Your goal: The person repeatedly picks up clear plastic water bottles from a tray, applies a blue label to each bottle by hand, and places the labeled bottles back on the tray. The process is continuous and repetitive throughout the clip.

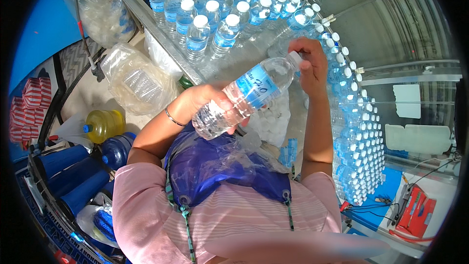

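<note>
A clear plastic water bottle with a blue label is held tilted in front of my chest, its neck pointing up and to the right. My left hand wraps round the lower part of the bottle. At the other end, the thumb and fingers of my right hand close on the white cap. Just beyond, many capped bottles with the same blue labels stand upright on a metal table.
A long curved row of bottles runs down the right side. White caps lie in a bag near my apron. On the left are clear plastic bags, a yellow jug and a blue jug. A red case sits at lower right.
</note>
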The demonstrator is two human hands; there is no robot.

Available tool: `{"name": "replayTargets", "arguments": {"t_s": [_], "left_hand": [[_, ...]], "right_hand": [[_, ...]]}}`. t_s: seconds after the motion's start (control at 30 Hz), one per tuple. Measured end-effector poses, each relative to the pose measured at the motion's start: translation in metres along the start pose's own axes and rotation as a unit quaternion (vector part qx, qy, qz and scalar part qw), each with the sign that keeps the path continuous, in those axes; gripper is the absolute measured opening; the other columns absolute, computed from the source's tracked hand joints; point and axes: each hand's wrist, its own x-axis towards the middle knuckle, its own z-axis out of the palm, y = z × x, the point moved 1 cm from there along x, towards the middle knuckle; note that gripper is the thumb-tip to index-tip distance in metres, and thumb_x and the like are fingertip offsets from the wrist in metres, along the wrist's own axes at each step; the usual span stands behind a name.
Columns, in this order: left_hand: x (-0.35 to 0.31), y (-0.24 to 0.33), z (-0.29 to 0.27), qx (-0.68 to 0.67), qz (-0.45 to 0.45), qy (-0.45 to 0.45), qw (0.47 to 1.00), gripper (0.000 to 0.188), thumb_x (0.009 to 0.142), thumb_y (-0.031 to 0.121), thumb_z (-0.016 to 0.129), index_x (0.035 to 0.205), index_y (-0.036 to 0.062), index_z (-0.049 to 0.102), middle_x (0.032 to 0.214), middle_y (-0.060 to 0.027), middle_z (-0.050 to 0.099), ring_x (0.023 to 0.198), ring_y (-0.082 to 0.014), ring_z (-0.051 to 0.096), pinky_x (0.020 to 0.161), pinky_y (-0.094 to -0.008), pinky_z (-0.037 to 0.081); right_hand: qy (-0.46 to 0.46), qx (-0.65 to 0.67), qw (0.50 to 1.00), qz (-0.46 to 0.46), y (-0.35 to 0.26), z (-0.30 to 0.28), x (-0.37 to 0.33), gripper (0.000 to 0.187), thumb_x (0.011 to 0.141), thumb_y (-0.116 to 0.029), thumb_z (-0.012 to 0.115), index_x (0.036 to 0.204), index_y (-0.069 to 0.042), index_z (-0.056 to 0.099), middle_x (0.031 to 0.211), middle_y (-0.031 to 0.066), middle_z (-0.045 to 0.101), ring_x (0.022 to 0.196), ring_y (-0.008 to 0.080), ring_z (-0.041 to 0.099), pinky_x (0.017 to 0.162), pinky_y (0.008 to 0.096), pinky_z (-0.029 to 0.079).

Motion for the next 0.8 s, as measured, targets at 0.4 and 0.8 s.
{"name": "replayTargets", "arguments": {"t_s": [0.4,0.8], "left_hand": [[-0.017,0.005,-0.006,0.114,-0.001,0.029,0.993,0.068,0.062,0.014,0.082,0.117,-0.01,0.05,0.097,-0.0203,0.064,0.086,-0.028,0.067,0.069,-0.0462,0.061],[-0.014,-0.003,0.003,0.704,0.063,0.534,0.463,0.079,0.063,0.029,0.082,0.126,-0.0031,0.047,0.082,-0.0276,0.066,0.085,-0.0435,0.066,0.076,-0.0468,0.053]], "right_hand": [[-0.043,-0.045,0.996,-0.062,-0.012,0.018,0.016,0.036,0.096,-0.034,0.048,0.082,-0.003,0.06,0.069,0.0101,0.055,0.057,0.0209,0.052,0.053,0.0324,0.039],[-0.111,-0.181,0.967,0.14,0.025,0.053,0.032,0.025,0.095,-0.031,0.055,0.091,-0.006,0.055,0.064,0.0126,0.057,0.061,0.0316,0.059,0.057,0.0385,0.043]]}}
